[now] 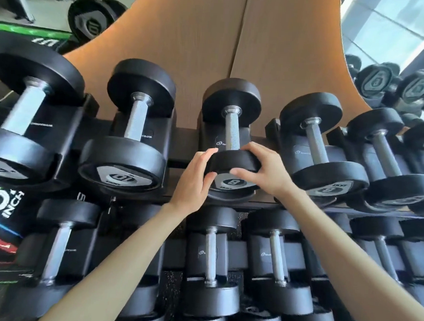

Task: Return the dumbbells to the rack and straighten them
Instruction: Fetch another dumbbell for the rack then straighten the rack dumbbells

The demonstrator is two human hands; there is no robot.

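View from above a two-tier dumbbell rack (pixel 182 137) that stands against a wooden panel (pixel 201 35). Black round-headed dumbbells with silver handles lie side by side in cradles, handles pointing away from the viewer.

In the middle of the top tier sits the dumbbell marked 8 (pixel 232 131). It rests in its cradle, its far head close to the panel and its near head facing the viewer.

Both bare arms reach up to it from the bottom of the frame. The left hand (pixel 195 176) grips the left edge of the near head, fingers curled over the rim and thumb on the numbered face. The right hand (pixel 262 168) grips the right edge the same way, fingers over the top and thumb across the face.

Just to the left lies a larger dumbbell marked 10 (pixel 136 118), and just to the right a smaller dumbbell (pixel 316 147). More dumbbells fill the lower tier (pixel 210 254) under the arms.
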